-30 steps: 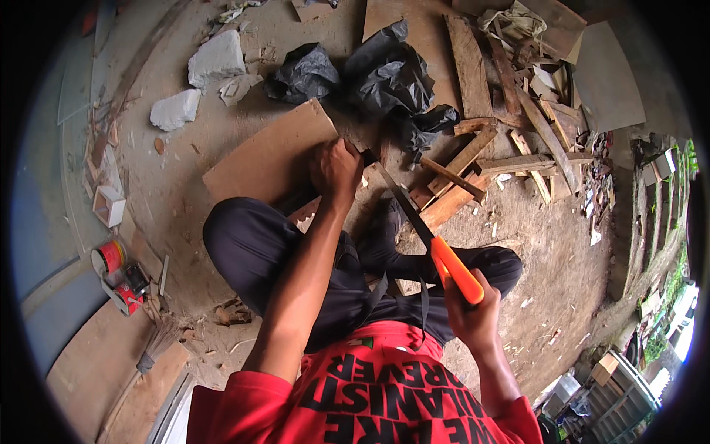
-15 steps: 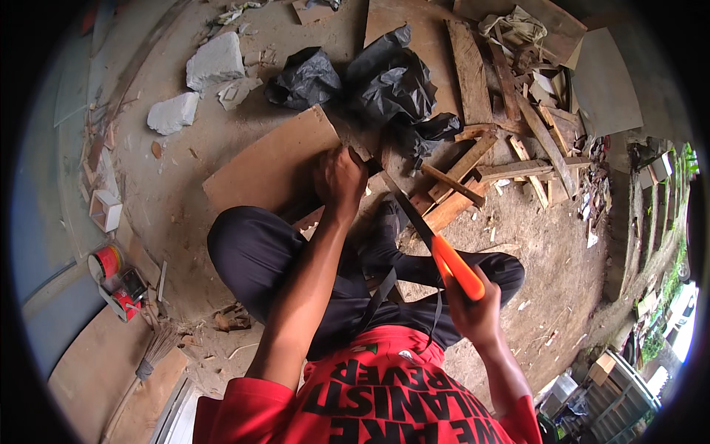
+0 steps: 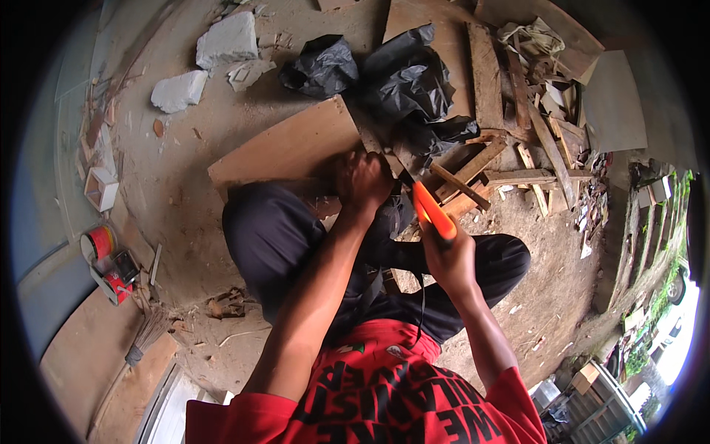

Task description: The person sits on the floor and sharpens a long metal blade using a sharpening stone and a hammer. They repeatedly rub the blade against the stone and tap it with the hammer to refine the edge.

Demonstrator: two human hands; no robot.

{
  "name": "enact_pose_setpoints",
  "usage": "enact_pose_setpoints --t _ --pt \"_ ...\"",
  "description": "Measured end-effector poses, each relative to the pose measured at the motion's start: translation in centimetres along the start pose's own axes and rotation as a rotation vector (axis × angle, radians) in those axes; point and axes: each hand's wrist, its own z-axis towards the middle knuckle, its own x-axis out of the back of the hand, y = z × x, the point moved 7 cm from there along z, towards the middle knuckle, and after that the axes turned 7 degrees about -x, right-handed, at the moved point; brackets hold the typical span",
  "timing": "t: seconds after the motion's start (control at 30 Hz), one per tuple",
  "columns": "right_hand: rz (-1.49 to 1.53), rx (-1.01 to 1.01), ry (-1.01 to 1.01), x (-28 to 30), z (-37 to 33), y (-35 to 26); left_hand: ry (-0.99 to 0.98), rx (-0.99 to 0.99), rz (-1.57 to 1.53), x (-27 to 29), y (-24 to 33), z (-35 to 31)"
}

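Note:
My right hand [image 3: 450, 255] is wrapped round the orange handle of a handsaw [image 3: 433, 211]. The saw's dark blade points away from me and to the left, its far part passing close by my left hand. My left hand [image 3: 364, 180] is closed, knuckles up, on a piece of wood [image 3: 372, 139] that shows just beyond the fingers; most of that piece is hidden. Left of this hand lies a flat brown board [image 3: 288, 144], tilted, its near edge by my left knee. Both my legs are folded under the work.
Crumpled black plastic [image 3: 410, 81] lies beyond my hands. Scrap planks [image 3: 484, 81] and crossed sticks [image 3: 462, 185] are piled at the right. White broken blocks [image 3: 228, 41] sit at the far left. Red tins [image 3: 98, 243] and a twig broom [image 3: 148, 333] stand at the left.
My right hand has pushed the saw forward and to the left, so less blade shows between the handle and my left hand. The view has shifted slightly; my left hand keeps its grip.

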Motion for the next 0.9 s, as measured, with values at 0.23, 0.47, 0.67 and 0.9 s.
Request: enact_pose_setpoints --t 0.23,0.47,0.67,0.9 --pt "0.403 -0.029 0.133 1.9 -4.2 4.4 -0.152 0.063 -0.075 0.0 -0.1 0.2" --pt "0.522 -0.039 0.315 0.0 -3.3 6.7 -0.05 0.101 -0.164 -2.4 0.1 0.4" --pt "0.487 0.166 0.417 -4.8 -1.8 12.5 -0.008 0.044 -0.13 -1.5 -1.3 1.0" --pt "0.516 0.264 0.49 -4.3 -5.7 15.2 -0.024 -0.336 -0.462 2.2 1.0 1.8"
